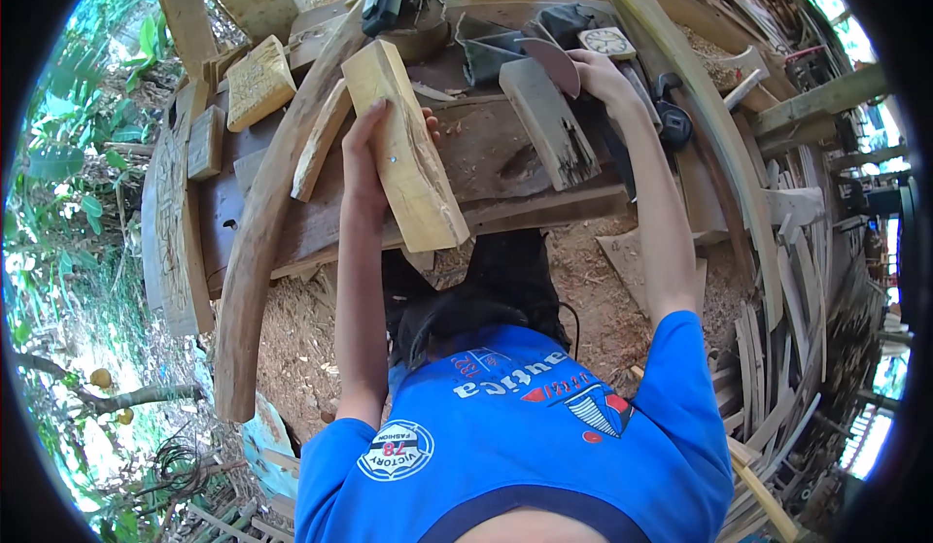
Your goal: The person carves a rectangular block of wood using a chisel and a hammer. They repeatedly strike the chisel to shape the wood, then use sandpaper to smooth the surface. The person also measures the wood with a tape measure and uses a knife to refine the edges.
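Observation:
My left hand (364,150) is wrapped round a pale yellow wooden block (403,145), thumb on its upper face and fingertips showing at its right side. The block is held tilted above the near edge of the workbench. Farther right, my right hand (601,75) grips a thin, reddish-brown rounded sheet (552,65) that looks like sandpaper. Just below that sheet, a weathered grey wooden block (546,120) lies on the bench. Part of my right hand's fingers is hidden behind the sheet.
The dark wooden workbench (476,145) carries a long curved timber (262,222) at left, a tape measure (673,120) at right, and dark folded cloth (486,52) at the back. Wood offcuts (260,82) lie at left. Scrap strips (802,271) pile up at right.

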{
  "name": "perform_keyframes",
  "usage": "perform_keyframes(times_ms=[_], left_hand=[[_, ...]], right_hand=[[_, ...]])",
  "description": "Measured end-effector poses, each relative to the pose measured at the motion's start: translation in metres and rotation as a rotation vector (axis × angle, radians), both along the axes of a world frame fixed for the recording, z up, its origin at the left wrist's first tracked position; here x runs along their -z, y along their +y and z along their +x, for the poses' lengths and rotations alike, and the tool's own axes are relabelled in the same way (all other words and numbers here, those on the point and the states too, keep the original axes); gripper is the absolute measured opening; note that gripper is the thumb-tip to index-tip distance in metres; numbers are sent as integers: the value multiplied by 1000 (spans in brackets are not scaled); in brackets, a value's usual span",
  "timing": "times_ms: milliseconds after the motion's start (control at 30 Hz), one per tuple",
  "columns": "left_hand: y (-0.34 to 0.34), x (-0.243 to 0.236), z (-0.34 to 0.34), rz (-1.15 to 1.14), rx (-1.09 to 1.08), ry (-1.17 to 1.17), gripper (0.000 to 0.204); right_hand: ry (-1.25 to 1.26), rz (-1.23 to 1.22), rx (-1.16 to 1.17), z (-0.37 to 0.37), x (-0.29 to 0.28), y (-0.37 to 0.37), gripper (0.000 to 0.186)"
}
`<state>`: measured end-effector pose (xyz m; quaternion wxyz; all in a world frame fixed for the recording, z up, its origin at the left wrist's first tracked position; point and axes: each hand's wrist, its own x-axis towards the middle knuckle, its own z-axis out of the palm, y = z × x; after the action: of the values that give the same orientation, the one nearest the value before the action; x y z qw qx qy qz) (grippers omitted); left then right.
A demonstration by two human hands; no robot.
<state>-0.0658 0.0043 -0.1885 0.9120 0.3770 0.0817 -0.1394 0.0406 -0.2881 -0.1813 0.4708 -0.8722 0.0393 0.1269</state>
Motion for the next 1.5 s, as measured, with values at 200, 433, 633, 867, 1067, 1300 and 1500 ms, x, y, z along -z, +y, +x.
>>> perform_keyframes(times_ms=[200, 433, 633, 867, 1067, 1300, 1500], left_hand=[[0, 3, 1, -16, 6, -38, 52], [3, 7, 3, -156, -64, -13, 54], [4, 7, 2, -231, -162, -34, 54], [-2, 5, 4, -20, -26, -48, 60], [-3, 13, 7, 280, -79, -106, 53], [-6, 0, 3, 851, -280, -203, 38], [19, 20, 12, 1410, -355, -346, 60]], right_hand=[[-190, -85, 225, -3, -37, -6, 65], [-507, 367, 376, -18, -97, -39, 33], [-1190, 735, -101, -150, -139, 13, 8], [-1353, 455, -191, -194, -41, 96, 30], [-388, 415, 151, -264, -56, 67, 48], [100, 1683, 19, -291, 37, 61, 37], [820, 2148, 153, -268, 31, 58, 48]])
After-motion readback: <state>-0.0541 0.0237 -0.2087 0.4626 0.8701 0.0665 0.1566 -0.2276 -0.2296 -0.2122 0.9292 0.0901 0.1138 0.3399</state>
